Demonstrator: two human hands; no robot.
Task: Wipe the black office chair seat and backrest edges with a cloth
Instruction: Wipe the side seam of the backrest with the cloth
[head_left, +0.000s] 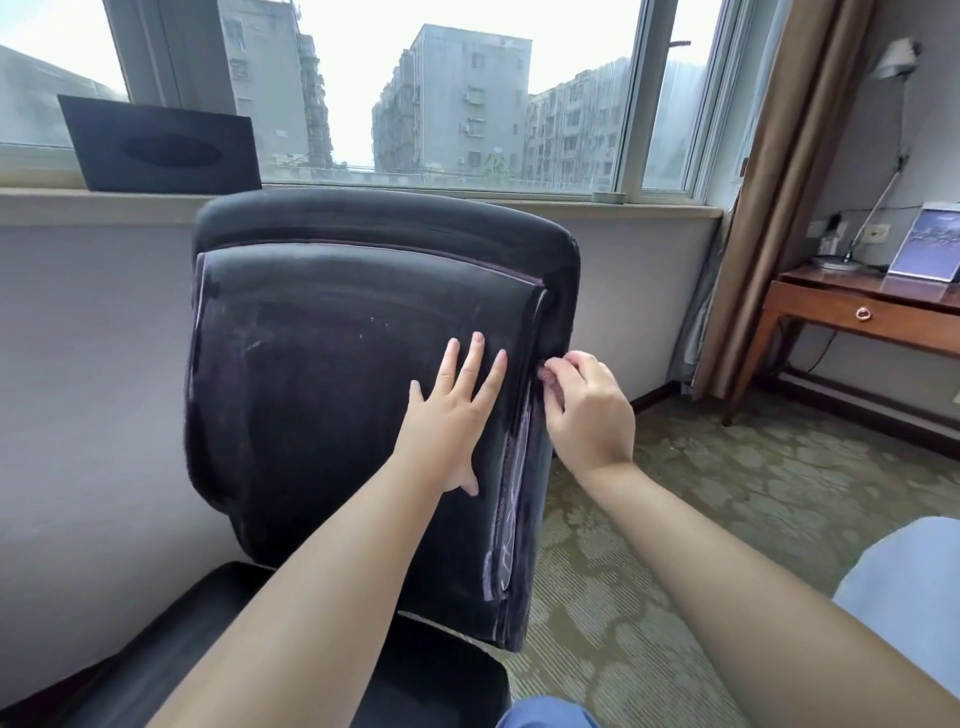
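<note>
1. Nearest the camera, a blue trouser knee (545, 714) shows at the bottom edge, with a pale blue cushion or bedding corner (909, 597) at lower right.
2. The black seat (156, 649) of the office chair lies just below the forearms; its backrest (322, 389) stands upright in front of the window wall.
3. The left hand (452, 415) lies flat on the backrest, fingers straight and spread, grasping nothing.
4. The right hand (587, 410) is curled at the backrest's right edge (540, 467), pinching a small pinkish cloth (545, 371) against the seam; most of the cloth is hidden by the fingers.
5. A black tissue box (161, 143) stands on the windowsill (623, 208), behind the backrest's top left corner.
6. Brown curtains (789, 182) hang to the right; beyond them a wooden worktop (857, 306) with a drawer carries a framed blue card (930, 241) and a lamp base. Any writing on the card is too small to read.
7. Patterned green carpet (727, 493) covers the floor; grey apartment blocks (457, 98) show through the window.
</note>
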